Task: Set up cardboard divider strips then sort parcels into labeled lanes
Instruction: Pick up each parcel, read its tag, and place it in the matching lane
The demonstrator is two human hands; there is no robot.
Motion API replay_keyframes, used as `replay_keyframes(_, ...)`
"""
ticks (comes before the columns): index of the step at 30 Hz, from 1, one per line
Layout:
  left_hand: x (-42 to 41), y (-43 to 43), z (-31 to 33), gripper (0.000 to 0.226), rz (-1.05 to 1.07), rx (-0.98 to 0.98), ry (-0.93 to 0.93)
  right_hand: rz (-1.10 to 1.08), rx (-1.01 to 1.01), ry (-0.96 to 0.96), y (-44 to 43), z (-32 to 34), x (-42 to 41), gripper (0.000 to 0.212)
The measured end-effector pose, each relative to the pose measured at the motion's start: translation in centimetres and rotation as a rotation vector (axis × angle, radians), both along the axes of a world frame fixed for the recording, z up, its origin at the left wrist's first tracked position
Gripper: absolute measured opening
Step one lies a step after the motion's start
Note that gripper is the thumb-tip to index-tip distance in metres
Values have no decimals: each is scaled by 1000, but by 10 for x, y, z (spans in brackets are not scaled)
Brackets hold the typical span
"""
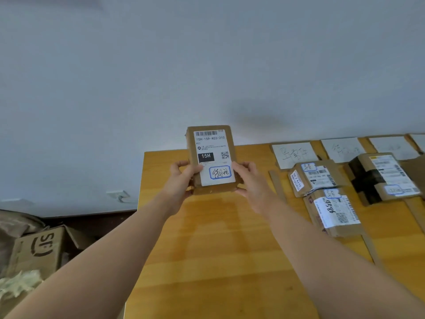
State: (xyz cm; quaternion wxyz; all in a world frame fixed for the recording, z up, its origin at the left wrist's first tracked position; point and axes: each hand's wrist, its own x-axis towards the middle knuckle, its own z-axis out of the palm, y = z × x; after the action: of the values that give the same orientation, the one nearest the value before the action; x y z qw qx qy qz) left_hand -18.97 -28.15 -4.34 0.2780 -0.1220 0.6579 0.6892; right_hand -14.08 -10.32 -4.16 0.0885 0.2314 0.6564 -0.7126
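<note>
Brown parcel (211, 155) in left hand (181, 178), right hand (250, 183), three parcels (315, 178) (333, 212) (384, 178), perhaps four labels (294, 155) (342, 149) (393, 147) (419, 141)

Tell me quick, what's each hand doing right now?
Left hand: grips the left edge of the small parcel, held up above the table.
Right hand: grips the right edge of the same parcel.
</note>
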Motion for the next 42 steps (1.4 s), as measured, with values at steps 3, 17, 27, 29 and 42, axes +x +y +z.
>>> replay_keyframes(3, 20, 17, 29, 57, -86, 67, 95, -25, 2, 72, 22, 24, 20, 31)
replay_keyframes(17, 114, 87, 120, 57, -60, 166, 420, -166, -66, 345, 74, 115, 109, 53)
replay_keyframes(27, 132, 99, 122, 62, -31, 164, 418, -127, -47, 369, 87, 115, 128, 60)
replay_keyframes(29, 130, 98, 118, 62, -33, 160, 411, -119, -14, 366, 90, 113, 129, 63)
replay_keyframes(42, 102, 115, 97, 73, -153, 102, 356, -210, 43, 261, 105, 99, 123, 42)
